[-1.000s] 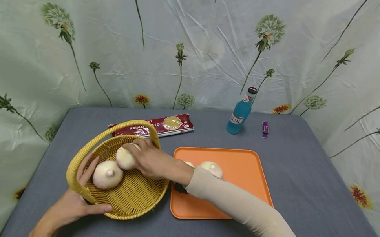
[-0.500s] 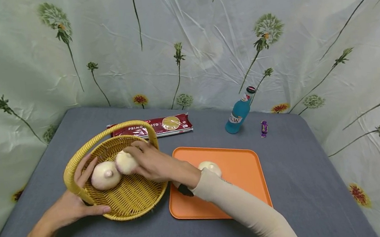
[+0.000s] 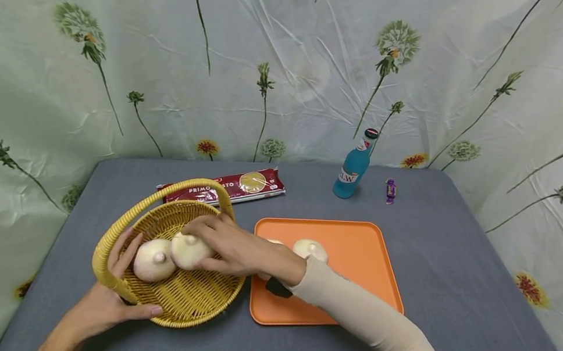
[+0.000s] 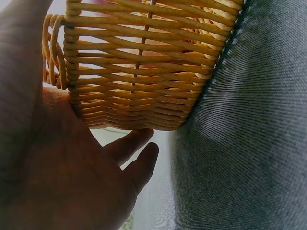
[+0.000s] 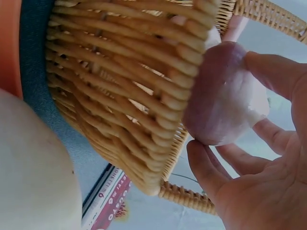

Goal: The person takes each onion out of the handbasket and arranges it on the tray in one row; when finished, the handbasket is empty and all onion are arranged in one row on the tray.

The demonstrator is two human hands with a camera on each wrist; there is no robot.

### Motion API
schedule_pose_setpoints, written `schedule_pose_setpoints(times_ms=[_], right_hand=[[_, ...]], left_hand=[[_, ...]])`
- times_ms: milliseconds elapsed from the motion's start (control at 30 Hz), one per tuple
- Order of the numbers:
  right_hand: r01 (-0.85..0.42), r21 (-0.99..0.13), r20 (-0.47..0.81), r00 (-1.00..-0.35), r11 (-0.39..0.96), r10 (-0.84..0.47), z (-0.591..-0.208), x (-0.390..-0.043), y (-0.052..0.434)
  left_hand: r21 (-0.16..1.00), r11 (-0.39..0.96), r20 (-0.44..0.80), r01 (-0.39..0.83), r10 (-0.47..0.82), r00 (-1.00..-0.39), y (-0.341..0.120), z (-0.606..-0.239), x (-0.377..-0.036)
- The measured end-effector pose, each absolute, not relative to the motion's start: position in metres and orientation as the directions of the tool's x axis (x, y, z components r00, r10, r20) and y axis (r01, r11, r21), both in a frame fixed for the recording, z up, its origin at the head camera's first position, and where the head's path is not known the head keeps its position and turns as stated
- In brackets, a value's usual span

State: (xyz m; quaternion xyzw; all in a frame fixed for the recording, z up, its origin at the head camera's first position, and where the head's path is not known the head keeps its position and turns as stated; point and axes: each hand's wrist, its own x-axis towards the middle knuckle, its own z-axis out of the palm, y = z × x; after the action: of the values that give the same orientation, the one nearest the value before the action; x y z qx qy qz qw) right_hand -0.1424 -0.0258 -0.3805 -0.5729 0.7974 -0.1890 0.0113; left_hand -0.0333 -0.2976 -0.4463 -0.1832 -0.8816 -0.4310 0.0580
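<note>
**Right hand holds a bun inside the wicker basket; left hand steadies the rim**

Head view: we note the right hand (image 3: 227,246) reaching into the yellow wicker basket (image 3: 191,298), fingers curled around a pale bun (image 3: 187,250). That bun sits inside the basket, touching a second bun (image 3: 152,260) at its 9 o'clock. The left hand (image 3: 99,306) grips the basket's near-left rim at the base of the handle (image 3: 157,195), thumb along the outer wall, fingers reaching inside. At 3 o'clock of the basket lies an orange tray (image 3: 360,259) carrying a third bun (image 3: 310,249), partly hidden by the right forearm. At 12 o'clock of the basket lies a red pasta packet (image 3: 230,186); a blue bottle (image 3: 353,169) and a small purple candy (image 3: 390,190) stand at 12 to 1 o'clock of the tray, all on the grey table (image 3: 457,271).

Left wrist view: we record the left hand (image 4: 72,177) with its palm pressed against the basket (image 4: 144,67) wall, fingers loosely bent beneath it.

Right wrist view: the right hand (image 5: 259,158) clasps the bun (image 5: 220,100) between thumb and fingers just over the basket (image 5: 124,91) rim. Another bun (image 5: 33,172) fills the 8 o'clock corner.
</note>
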Motion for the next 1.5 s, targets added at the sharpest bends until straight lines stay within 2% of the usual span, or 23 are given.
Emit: schedule_pose_setpoints(times_ms=[167, 600, 767, 1000, 1500], right_hand=[[-0.905, -0.342, 0.212, -0.337, 0.253, -0.917, -0.377, -0.14, -0.02], [-0.851, -0.431, 0.182, -0.408, 0.3, -0.895, -0.368, -0.131, -0.005], [-0.835, -0.455, 0.207, -0.436, 0.308, -0.876, -0.366, -0.129, 0.003], [-0.834, -0.473, 0.248, -0.437, 0.285, -0.865, -0.367, -0.126, 0.018], [-0.749, -0.563, 0.258, -0.56, 0.348, -0.787, -0.364, -0.124, 0.043]], left_hand=[[0.728, 0.566, 0.276, 0.387, 0.274, -0.921, -0.298, -0.447, -0.033], [0.718, 0.566, 0.299, 0.405, 0.275, -0.914, -0.298, -0.448, -0.033], [0.73, 0.557, 0.287, 0.396, 0.276, -0.917, -0.298, -0.447, -0.034], [0.726, 0.565, 0.283, 0.393, 0.276, -0.919, -0.298, -0.447, -0.035], [0.721, 0.56, 0.305, 0.408, 0.272, -0.913, -0.298, -0.447, -0.037]])
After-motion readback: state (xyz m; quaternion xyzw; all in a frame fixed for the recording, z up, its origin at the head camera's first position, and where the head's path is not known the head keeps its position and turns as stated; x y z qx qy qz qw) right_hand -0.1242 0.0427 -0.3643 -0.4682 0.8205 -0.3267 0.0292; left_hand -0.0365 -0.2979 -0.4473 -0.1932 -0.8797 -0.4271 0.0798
